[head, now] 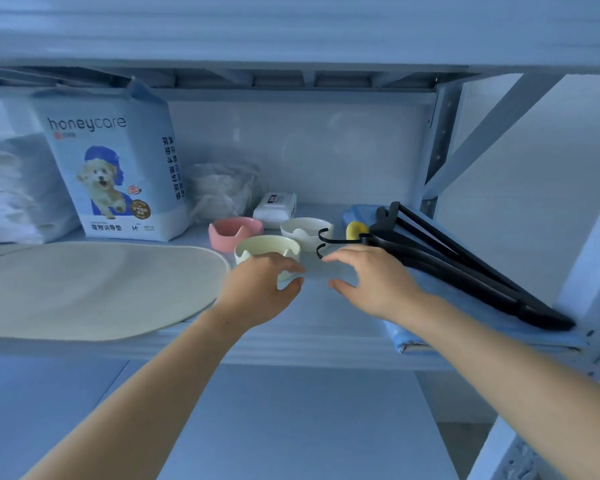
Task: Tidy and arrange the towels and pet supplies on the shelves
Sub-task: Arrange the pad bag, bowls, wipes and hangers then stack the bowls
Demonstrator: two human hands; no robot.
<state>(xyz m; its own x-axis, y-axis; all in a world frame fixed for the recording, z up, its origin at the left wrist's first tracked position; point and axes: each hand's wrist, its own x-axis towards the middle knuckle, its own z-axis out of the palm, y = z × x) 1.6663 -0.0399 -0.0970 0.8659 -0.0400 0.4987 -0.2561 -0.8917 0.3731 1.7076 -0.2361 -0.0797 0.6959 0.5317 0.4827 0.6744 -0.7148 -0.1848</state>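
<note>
Two bare hands reach onto the middle shelf [291, 344] of a pale metal rack. Left hand [257, 292] is cupped round the near side of a pale green bowl [264, 247] — thumb and fingers curled against its wall, contact visible, though whether it bears the bowl's weight I cannot tell. Right hand [371, 282] is spread open, fingers apart, holding nothing; its fingertips lie just beside the hooks of a bundle of black hangers [465, 268].

Bowls: green one nearest, pink bowl [234, 232] behind it to the left, white bowl [305, 230] behind to the right, all three close together. The hangers lie on a folded blue towel [465, 327] at the right end of the shelf; a yellow ring-shaped item [355, 230] sits by the hanger hooks.

Left side — a beige oval mat [94, 289] lies flat, its edge near the green bowl. Behind it stand a "honeycare" pad bag [111, 168], upright, and a white stacked pile [11, 192] at far left. A wipes pack [274, 207] and a crumpled clear-wrapped bundle [222, 188] sit toward the back.
</note>
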